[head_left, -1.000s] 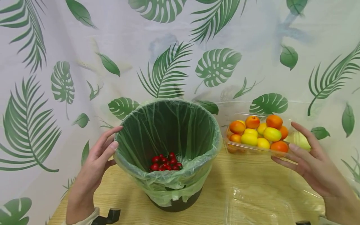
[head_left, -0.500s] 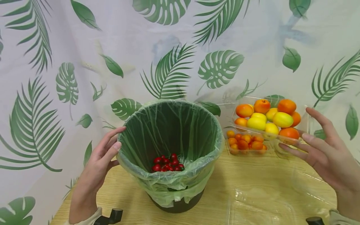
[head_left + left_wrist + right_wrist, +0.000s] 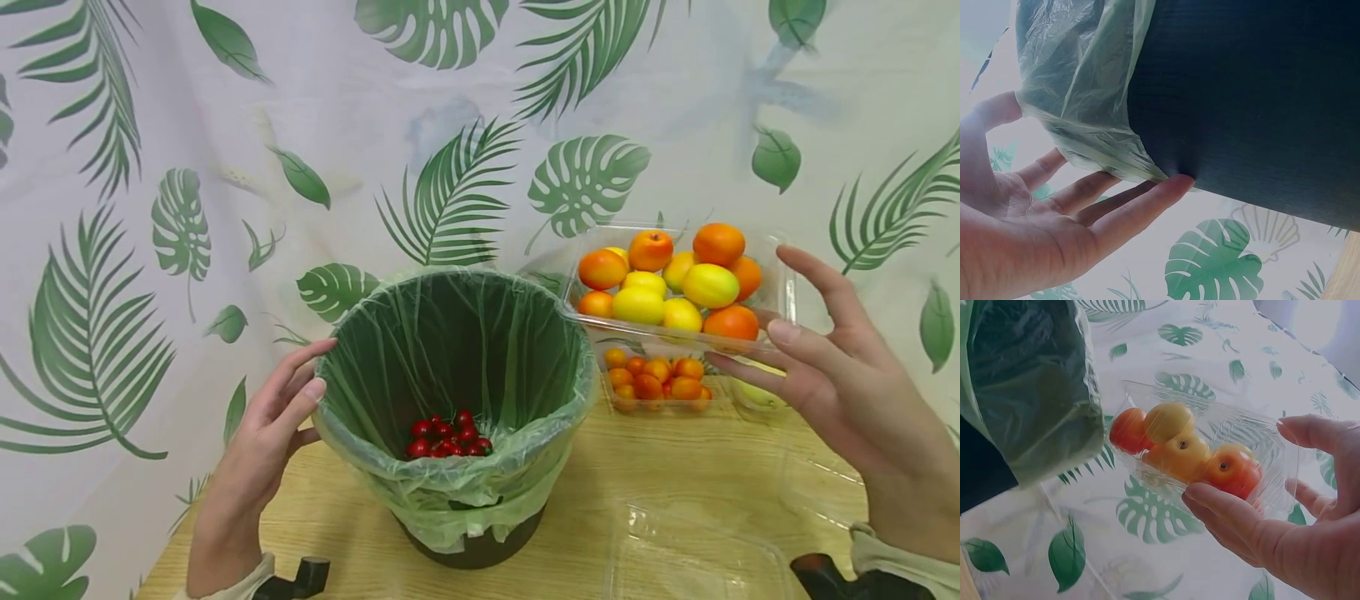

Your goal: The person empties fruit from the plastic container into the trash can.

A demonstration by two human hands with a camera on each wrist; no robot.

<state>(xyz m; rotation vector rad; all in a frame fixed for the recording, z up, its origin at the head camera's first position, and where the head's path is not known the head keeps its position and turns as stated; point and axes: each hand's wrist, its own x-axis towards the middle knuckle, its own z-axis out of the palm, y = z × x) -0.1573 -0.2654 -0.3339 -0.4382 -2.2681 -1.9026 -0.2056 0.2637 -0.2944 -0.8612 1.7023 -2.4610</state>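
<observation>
A dark bin [image 3: 487, 546] lined with a pale green plastic bag [image 3: 427, 492] stands on the table. Red cherry tomatoes [image 3: 446, 437] lie inside it. My left hand [image 3: 258, 442] touches the bin's left side. In the left wrist view its fingers [image 3: 1147, 203] reach along the bag and dark wall, fairly straight. My right hand [image 3: 832, 358] grips the right end of a clear plastic box [image 3: 772, 292], thumb in front. Orange and yellow fruits [image 3: 637, 304] fill this box, raised above the table, its left end by the bin's right rim. Part of its underside is hidden.
Behind and below the raised box sits a small clear tub of little orange fruits [image 3: 648, 385]. A container with a pale green item [image 3: 757, 396] stands beside it. Clear plastic lids [image 3: 697, 550] lie at the front right. A leaf-patterned curtain [image 3: 450, 83] hangs behind.
My right hand has lifted the fruit box off the table, then brought it left to the bin's right rim. The small orange-fruit tub is uncovered. My left hand stays at the bin.
</observation>
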